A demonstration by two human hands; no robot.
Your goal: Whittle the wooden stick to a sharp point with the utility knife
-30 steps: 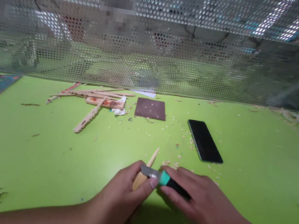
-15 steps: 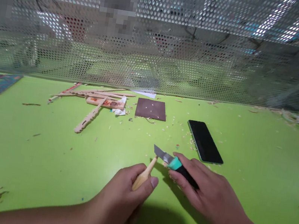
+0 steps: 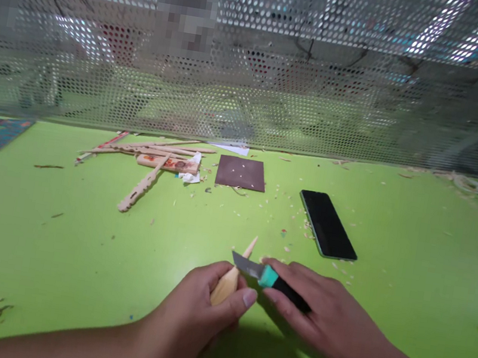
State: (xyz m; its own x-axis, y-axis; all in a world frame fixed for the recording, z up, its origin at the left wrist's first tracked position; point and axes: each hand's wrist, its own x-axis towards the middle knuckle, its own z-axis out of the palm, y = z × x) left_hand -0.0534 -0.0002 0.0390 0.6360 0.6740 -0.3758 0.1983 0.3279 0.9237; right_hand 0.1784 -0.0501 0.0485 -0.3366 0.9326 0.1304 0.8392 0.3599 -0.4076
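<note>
My left hand [image 3: 208, 313] is closed around a pale wooden stick [image 3: 225, 286] that tapers to a thin point directed away from me. The stick's lower end shows below the wrist, and its middle is hidden by my fingers. In my right hand [image 3: 313, 312] is a utility knife [image 3: 279, 283] with a black and teal handle. Its bare blade lies across the tapered part of the stick, just above my left thumb; whether it touches the wood I cannot tell.
A phone [image 3: 328, 225] lies at right, wood shavings beside it. Farther back are a brown sheet [image 3: 241, 173], a notched wooden stick [image 3: 141, 191] and several thin sticks [image 3: 153, 148]. A perforated metal screen [image 3: 254, 84] closes off the table's far side [image 3: 72, 255].
My right hand has drawn the knife down and left, so the blade has gone from the stick's tip to lower on its taper. My left hand stays nearly still.
</note>
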